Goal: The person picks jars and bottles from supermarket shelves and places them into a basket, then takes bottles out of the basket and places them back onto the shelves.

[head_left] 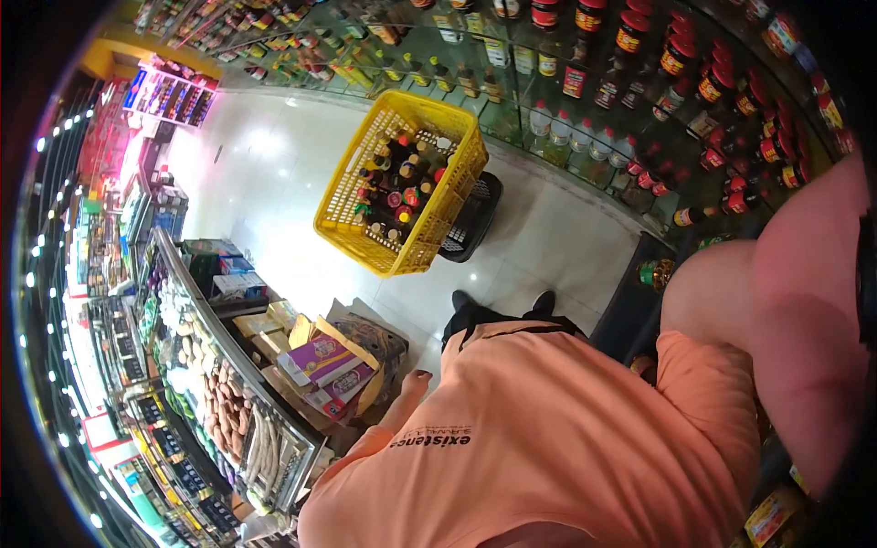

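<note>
Slanting lengthwise toward upper right, the yellow basket [449,196] holds bottles [404,172].

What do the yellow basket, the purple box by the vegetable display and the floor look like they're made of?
Basket: probably moulded plastic with a slight sheen; the walls have regular cut-out holes.
Box: likely printed cardboard; it has thin, flat panels and flaps.
Floor: glossy pale tile, with faint joint lines and bright light reflections; ceramic or polished stone, I can't tell which.
</note>
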{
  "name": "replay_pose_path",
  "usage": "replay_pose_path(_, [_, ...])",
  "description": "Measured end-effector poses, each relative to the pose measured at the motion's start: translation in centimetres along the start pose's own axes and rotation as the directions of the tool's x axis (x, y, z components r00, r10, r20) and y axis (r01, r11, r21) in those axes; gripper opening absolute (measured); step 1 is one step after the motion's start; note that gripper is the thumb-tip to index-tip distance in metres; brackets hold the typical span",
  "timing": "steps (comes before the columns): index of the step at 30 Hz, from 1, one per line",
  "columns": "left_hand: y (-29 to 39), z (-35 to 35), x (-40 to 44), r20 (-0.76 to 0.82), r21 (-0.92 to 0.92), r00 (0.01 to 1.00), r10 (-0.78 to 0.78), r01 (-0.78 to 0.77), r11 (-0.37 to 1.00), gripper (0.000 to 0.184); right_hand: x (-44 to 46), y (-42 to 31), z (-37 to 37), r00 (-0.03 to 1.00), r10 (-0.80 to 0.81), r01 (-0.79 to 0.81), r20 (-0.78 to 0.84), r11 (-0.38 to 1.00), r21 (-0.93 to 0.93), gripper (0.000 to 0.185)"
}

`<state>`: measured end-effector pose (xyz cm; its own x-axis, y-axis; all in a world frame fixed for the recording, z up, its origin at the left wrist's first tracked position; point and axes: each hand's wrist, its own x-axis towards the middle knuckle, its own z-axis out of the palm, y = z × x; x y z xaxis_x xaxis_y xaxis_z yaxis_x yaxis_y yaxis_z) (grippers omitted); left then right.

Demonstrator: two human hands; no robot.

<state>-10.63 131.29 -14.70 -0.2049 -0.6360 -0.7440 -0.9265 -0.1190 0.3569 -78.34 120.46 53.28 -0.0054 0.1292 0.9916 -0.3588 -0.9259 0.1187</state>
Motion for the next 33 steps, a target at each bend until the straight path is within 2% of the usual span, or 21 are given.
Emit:
replay_pose_path(1, [9.9, -5.5, -4.7, -0.065, -0.193, 0.951, -0.302, 0.285, 0.939, 0.038, 0.4, 0.0, 1.3, 1.0, -0.02, 0.02, -0.003, 1.0, 0.017, 0.076])
replay_pose_path(2, [10.8, -7.0, -3.0, -0.08, -0.202, 0.952, -0.297, 0.276, 0.94, 0.038, 0.9, -0.3, 2.3, 0.999, -0.038, 0.039, -0.02, 0.999, 0.026, 0.076])
replay_pose_path(4, [9.1, -7.2, -4.5, -0.157, -0.444, 0.941, -0.3, 0.204, 0.873, 0.036, 1.0, -0.3, 5.6, 0.998, -0.047, 0.049, -0.043, 0.997, 0.054, 0.076])
replay_pose_path(8, [7.0, -8.5, -4.9, -0.238, -0.574, 0.942, -0.236, 0.059, 0.817, 0.037, 1.5, 0.1, 13.4, 0.994, -0.056, 0.065, -0.091, 0.992, 0.106, 0.076])
replay_pose_path(9, [8.5, -10.8, -6.9, -0.212, -0.529, 0.933, -0.29, 0.14, 0.837, 0.033, 1.7, 0.2, 15.6, 0.993, -0.059, 0.071, -0.105, 0.991, 0.116, 0.076])
replay_pose_path(11, [0.7, -7.5, -5.8, -0.36, -0.514, 0.913, -0.189, -0.025, 0.858, 0.032, 2.0, 0.9, 20.1, 0.99, -0.06, 0.078, -0.129, 0.987, 0.144, 0.076])
replay_pose_path(12, [0.4, -9.0, -8.0, -0.347, -0.466, 0.918, -0.19, 0.007, 0.885, 0.035, 2.1, 1.2, 22.7, 0.987, -0.074, 0.095, -0.141, 0.984, 0.152, 0.076])
replay_pose_path(13, [-1.3, -9.1, -9.1, -0.302, -0.47, 0.899, -0.318, 0.15, 0.87, 0.039, 2.2, 1.9, 25.3, 0.986, -0.081, 0.106, -0.148, 0.98, 0.171, 0.076])
replay_pose_path(14, [-3.2, -9.1, -10.4, -0.341, -0.471, 0.876, -0.34, 0.154, 0.869, 0.042, 2.3, 2.5, 27.7, 0.983, -0.088, 0.118, -0.161, 0.975, 0.187, 0.076])
replay_pose_path(16, [-6.5, -10.1, -13.7, -0.222, -0.619, 0.878, -0.425, 0.209, 0.757, 0.044, 2.7, 3.7, 32.4, 0.978, -0.1, 0.139, -0.183, 0.967, 0.213, 0.076])
replay_pose_path(18, [-14.6, -8.4, -14.9, -0.32, -0.505, 0.86, -0.399, 0.202, 0.84, 0.043, 3.0, 5.1, 36.6, 0.964, -0.11, 0.167, -0.242, 0.959, 0.227, 0.076])
replay_pose_path(19, [-19.3, -6.2, -14.7, -0.394, -0.542, 0.775, -0.495, 0.239, 0.806, 0.04, 2.9, 5.8, 39.0, 0.957, -0.113, 0.178, -0.267, 0.956, 0.234, 0.076])
replay_pose_path(20, [-20.1, -7.2, -16.0, -0.275, -0.637, 0.696, -0.663, 0.385, 0.668, 0.035, 2.9, 6.3, 41.2, 0.953, -0.113, 0.186, -0.281, 0.95, 0.25, 0.076])
replay_pose_path(21, [-21.5, -7.2, -16.0, -0.094, -0.812, 0.574, -0.814, 0.429, 0.396, 0.032, 2.8, 6.8, 43.4, 0.953, -0.103, 0.185, -0.286, 0.942, 0.278, 0.076])
replay_pose_path(22, [-22.5, -7.9, -16.1, 0.131, -0.896, 0.449, -0.884, 0.436, 0.088, 0.029, 2.5, 7.2, 45.8, 0.956, -0.093, 0.178, -0.278, 0.938, 0.299, 0.076])
replay_pose_path(24, [-23.7, -8.5, -18.4, 0.034, -0.933, 0.485, -0.874, 0.328, 0.145, 0.026, 2.2, 7.9, 49.7, 0.959, -0.078, 0.17, -0.273, 0.929, 0.328, 0.076])
replay_pose_path(26, [-25.2, -7.0, -19.6, -0.206, -0.911, 0.588, -0.782, 0.177, 0.373, 0.027, 1.8, 8.9, 53.5, 0.962, -0.054, 0.153, -0.268, 0.918, 0.366, 0.076])
replay_pose_path(28, [-24.4, -5.7, -19.6, 0.002, -0.95, 0.605, -0.796, 0.249, 0.188, 0.028, 1.5, 9.7, 56.5, 0.969, -0.021, 0.126, -0.247, 0.9, 0.418, 0.076])
replay_pose_path(29, [-23.6, -5.2, -19.2, 0.039, -0.947, 0.609, -0.792, 0.275, 0.165, 0.029, 1.2, 9.9, 58.0, 0.968, -0.006, 0.117, -0.249, 0.893, 0.435, 0.076])
replay_pose_path(31, [-23.2, -6.4, -19.1, 0.076, -0.938, 0.603, -0.794, 0.313, 0.149, 0.03, 0.9, 10.3, 60.4, 0.965, 0.004, 0.117, -0.261, 0.886, 0.449, 0.076])
replay_pose_path(33, [-21.1, -7.5, -18.3, 0.006, -0.895, 0.701, -0.713, 0.323, 0.309, 0.031, 0.7, 11.2, 62.3, 0.963, 0.012, 0.122, -0.271, 0.872, 0.474, 0.075])
